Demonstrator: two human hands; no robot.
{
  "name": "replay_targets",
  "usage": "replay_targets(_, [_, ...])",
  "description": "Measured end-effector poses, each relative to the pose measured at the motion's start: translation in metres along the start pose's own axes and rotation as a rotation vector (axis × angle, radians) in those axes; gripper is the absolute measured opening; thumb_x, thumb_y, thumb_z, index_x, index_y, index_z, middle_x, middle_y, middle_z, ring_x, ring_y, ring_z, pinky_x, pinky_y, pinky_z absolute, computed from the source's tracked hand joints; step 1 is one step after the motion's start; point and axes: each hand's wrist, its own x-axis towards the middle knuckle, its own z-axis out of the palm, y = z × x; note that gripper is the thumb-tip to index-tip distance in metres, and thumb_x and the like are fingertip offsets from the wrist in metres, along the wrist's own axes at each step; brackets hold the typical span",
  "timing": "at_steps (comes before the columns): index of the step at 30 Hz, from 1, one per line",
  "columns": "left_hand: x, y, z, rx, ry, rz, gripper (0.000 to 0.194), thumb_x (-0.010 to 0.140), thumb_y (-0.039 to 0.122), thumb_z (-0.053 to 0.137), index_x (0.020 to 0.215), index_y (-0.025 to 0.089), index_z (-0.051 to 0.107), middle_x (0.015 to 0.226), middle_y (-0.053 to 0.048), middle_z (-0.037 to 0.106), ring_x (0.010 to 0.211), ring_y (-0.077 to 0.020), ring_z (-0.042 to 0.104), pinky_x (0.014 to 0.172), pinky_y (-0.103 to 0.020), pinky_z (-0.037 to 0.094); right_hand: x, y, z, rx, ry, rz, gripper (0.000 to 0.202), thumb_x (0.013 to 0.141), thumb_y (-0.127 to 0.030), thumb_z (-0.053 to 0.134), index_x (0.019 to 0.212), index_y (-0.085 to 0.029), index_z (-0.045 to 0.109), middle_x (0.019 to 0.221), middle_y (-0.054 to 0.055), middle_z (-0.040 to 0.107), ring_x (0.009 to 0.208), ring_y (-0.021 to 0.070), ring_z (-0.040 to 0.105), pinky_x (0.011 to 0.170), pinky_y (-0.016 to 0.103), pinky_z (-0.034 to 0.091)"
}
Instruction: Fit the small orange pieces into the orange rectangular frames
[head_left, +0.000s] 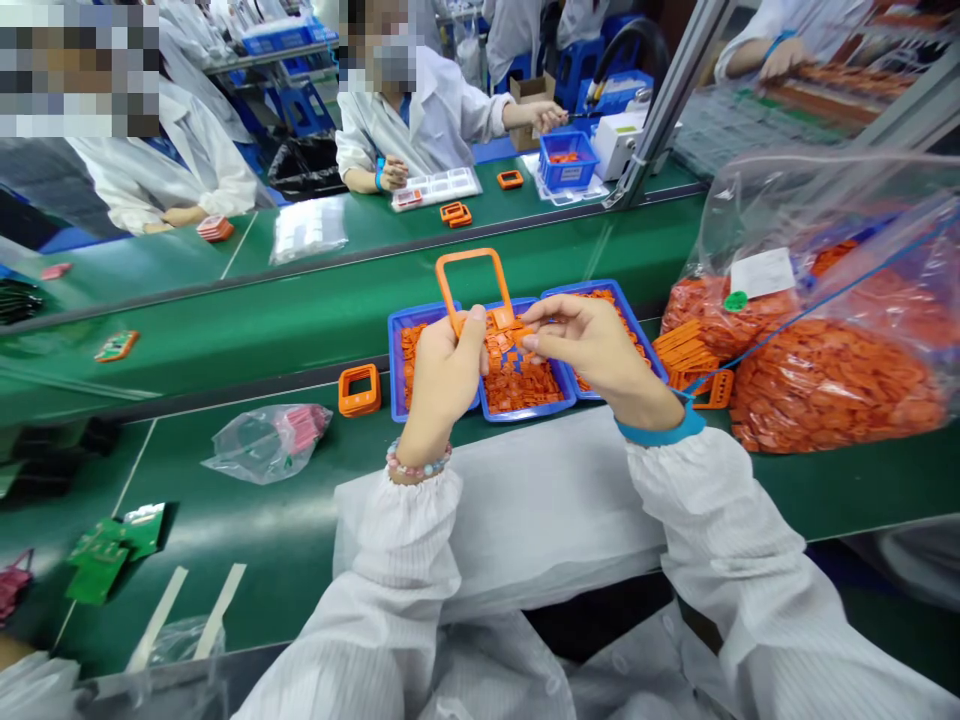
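My left hand (448,362) is closed on an orange plastic frame (469,257), thumb on top, and holds it upright over several blue trays. My right hand (589,345) is at the frame's lower right, thumb and fingertips pinched together. Whatever they pinch is hard to tell against the orange behind. Small flat orange pieces (525,385) fill the middle blue tray (531,411) below my hands. The left tray (395,375) and the right tray (637,318) hold orange pieces too, partly hidden by my hands.
Stacked orange frames (359,390) lie left of the trays, beside a clear bag with pink parts (300,430). Large bags of orange pieces (832,385) stand at right. White sheeting (525,500) lies before me. Beyond the green conveyor belt (315,310), a co-worker (420,120) sits.
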Motion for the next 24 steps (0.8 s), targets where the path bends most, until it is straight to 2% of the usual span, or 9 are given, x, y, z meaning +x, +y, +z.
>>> replay_targets(5, [-0.002,0.002,0.004,0.075,-0.121,0.003,0.059,0.101,0.051,0.049,0.052,0.019,0.046,0.046,0.002,0.048,0.045,-0.0087,0.044,0.05,-0.024,0.033,-0.007,-0.009,0.003,-0.131,0.068,-0.123,0.026,0.074,-0.036,0.087,0.084,-0.016,0.073,0.08,0.004,0.073,0.072,0.0155,0.069,0.068,0.029,0.06])
replay_targets(10, [-0.004,0.003,0.007,0.144,-0.181,0.027,0.059,0.102,0.053,0.045,0.053,0.019,0.047,0.045,0.002,0.048,0.046,-0.0094,0.045,0.051,-0.025,0.034,-0.013,-0.022,0.004,-0.31,0.077,-0.3,0.009,0.083,-0.027,0.079,0.082,-0.019,0.078,0.081,0.003,0.073,0.073,0.0149,0.068,0.065,0.027,0.057])
replay_targets(13, [-0.005,0.002,0.01,0.18,-0.224,0.055,0.062,0.104,0.054,0.039,0.054,0.02,0.048,0.045,0.001,0.049,0.048,-0.0105,0.049,0.053,-0.026,0.036,-0.014,-0.024,0.005,-0.405,0.085,-0.37,0.007,0.087,-0.023,0.074,0.083,-0.022,0.08,0.082,0.003,0.074,0.077,0.0161,0.068,0.067,0.028,0.055])
replay_targets(17, [-0.006,0.002,0.012,0.209,-0.236,0.074,0.063,0.104,0.058,0.036,0.055,0.02,0.048,0.046,0.001,0.05,0.05,-0.0114,0.052,0.053,-0.026,0.037,-0.016,-0.022,0.007,-0.514,0.115,-0.433,0.014,0.088,-0.019,0.071,0.079,-0.024,0.08,0.085,0.003,0.074,0.079,0.0164,0.068,0.068,0.029,0.055])
replay_targets(20, [-0.007,0.001,0.012,0.176,-0.232,0.082,0.061,0.103,0.059,0.039,0.056,0.02,0.047,0.048,0.001,0.052,0.05,-0.0106,0.052,0.052,-0.026,0.037,-0.016,-0.019,0.01,-0.533,0.199,-0.419,0.006,0.087,-0.025,0.074,0.085,-0.024,0.08,0.09,0.003,0.072,0.075,0.0149,0.065,0.063,0.028,0.054])
replay_targets(21, [-0.007,0.0,0.012,0.147,-0.232,0.088,0.059,0.102,0.058,0.041,0.059,0.02,0.048,0.049,0.001,0.053,0.049,-0.0101,0.052,0.052,-0.025,0.037,-0.016,-0.018,0.011,-0.522,0.255,-0.41,0.009,0.085,-0.029,0.077,0.092,-0.024,0.079,0.095,0.004,0.072,0.076,0.0151,0.065,0.06,0.027,0.053])
replay_targets(24, [-0.007,-0.001,0.011,0.025,-0.25,0.106,0.049,0.102,0.055,0.046,0.068,0.02,0.053,0.05,0.003,0.054,0.046,-0.0088,0.049,0.051,-0.024,0.038,-0.013,-0.012,0.014,-0.408,0.373,-0.371,0.051,0.078,-0.044,0.085,0.123,-0.026,0.069,0.12,0.009,0.069,0.09,0.0187,0.068,0.059,0.026,0.054])
